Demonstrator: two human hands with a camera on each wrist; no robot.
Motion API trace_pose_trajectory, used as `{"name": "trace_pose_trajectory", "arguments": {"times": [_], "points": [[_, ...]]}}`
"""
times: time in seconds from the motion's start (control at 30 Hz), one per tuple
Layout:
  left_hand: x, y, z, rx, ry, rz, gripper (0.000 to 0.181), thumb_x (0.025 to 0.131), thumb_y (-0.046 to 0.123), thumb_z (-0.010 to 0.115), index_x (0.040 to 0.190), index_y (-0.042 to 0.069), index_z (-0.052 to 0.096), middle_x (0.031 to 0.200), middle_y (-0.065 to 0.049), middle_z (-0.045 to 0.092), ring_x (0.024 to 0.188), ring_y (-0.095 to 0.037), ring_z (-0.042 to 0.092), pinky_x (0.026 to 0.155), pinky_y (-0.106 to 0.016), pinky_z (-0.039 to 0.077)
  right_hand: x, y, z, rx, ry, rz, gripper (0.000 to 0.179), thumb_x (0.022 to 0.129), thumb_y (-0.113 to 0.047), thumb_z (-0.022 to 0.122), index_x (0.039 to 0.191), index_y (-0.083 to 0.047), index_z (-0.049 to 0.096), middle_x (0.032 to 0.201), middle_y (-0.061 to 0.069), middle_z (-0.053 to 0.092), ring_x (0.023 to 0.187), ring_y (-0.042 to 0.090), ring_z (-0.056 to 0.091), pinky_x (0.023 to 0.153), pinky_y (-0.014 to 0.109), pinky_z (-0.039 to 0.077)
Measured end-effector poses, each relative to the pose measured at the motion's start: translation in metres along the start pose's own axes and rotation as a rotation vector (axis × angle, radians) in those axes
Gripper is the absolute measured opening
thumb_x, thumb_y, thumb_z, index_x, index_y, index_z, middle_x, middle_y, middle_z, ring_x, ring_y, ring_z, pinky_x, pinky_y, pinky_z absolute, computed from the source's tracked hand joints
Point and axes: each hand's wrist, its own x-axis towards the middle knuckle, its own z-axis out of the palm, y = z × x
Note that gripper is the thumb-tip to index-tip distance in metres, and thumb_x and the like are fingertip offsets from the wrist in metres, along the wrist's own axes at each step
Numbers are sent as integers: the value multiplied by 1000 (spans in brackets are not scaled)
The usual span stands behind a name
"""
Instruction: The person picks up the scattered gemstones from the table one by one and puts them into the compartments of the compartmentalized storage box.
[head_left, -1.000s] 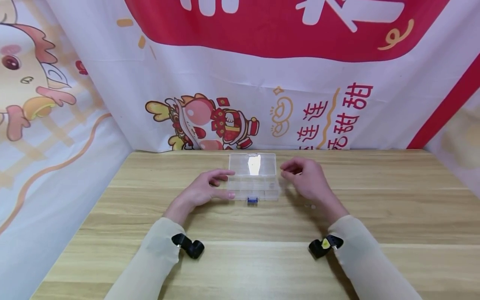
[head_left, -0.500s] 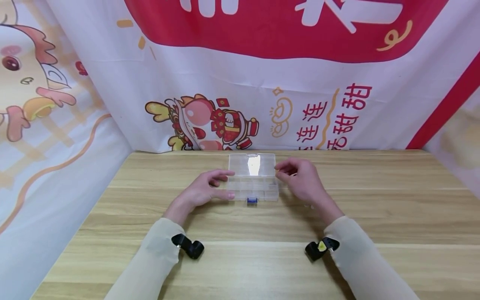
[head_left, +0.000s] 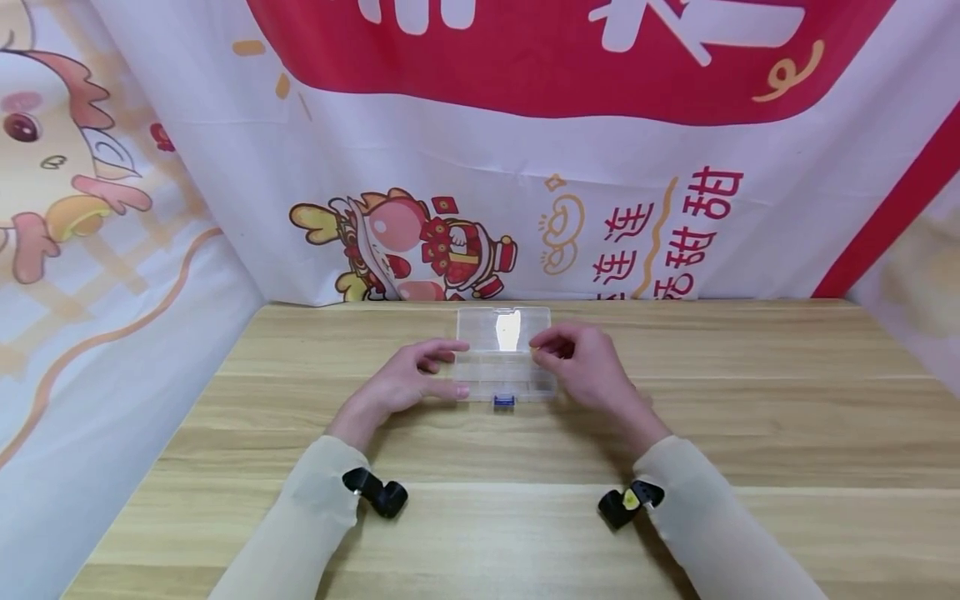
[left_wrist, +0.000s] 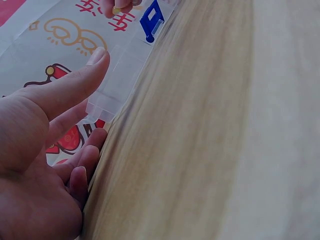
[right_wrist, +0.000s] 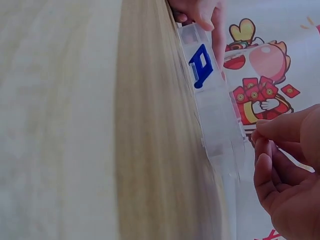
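Observation:
A clear plastic compartment box (head_left: 491,385) lies near the back of the table, its lid (head_left: 480,327) raised behind it. On its front wall is a blue latch (right_wrist: 200,79). My left hand (head_left: 405,377) grips the box's left end, thumb along the front and index finger behind, as the left wrist view shows. Over the right part of the box, the fingertips of my right hand (head_left: 588,365) pinch a tiny yellow piece (left_wrist: 117,10). Most of that piece is hidden by the fingers, and its kind cannot be made out.
The wood-grain table (head_left: 495,533) runs back to a white cloth backdrop (head_left: 435,133) printed with cartoons and red lettering. Another printed cloth (head_left: 112,350) hangs at the left. Each sleeve carries a small black camera mount (head_left: 386,496).
My right hand has moved left with the yellow piece, from beside the box's right end to over its right part. My left hand and the box have stayed in place.

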Motion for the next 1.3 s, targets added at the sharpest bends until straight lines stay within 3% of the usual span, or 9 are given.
{"name": "trace_pose_trajectory", "arguments": {"times": [0.3, 0.97, 1.3], "points": [[2, -1, 0, -10, -2, 20, 68, 84, 29, 91, 146, 29, 64, 151, -8, 58, 132, -32, 48, 115, -53, 39, 1, -3, 6, -22, -31, -11, 14, 97, -9, 75, 110, -8, 79, 101, 7, 75, 92, 20, 67, 83, 33, 56], [0, 0, 1, -7, -4, 3, 67, 84, 30, 91, 145, 34, 64, 150, -5, 58, 132, -31, 48, 117, -54, 38, 7, -3, 13, -54, -78, 31, 11, 98, -10, 74, 108, -10, 79, 98, 6, 74, 90, 19, 64, 79, 30, 54], [0, 1, 1, -7, -5, 0, 68, 83, 29, 92, 145, 33, 64, 151, -6, 57, 132, -32, 48, 117, -54, 39, 7, -3, 14, -83, -82, 10, 9, 98, -9, 74, 105, -9, 79, 97, 6, 75, 90, 18, 65, 82, 32, 55]]}}
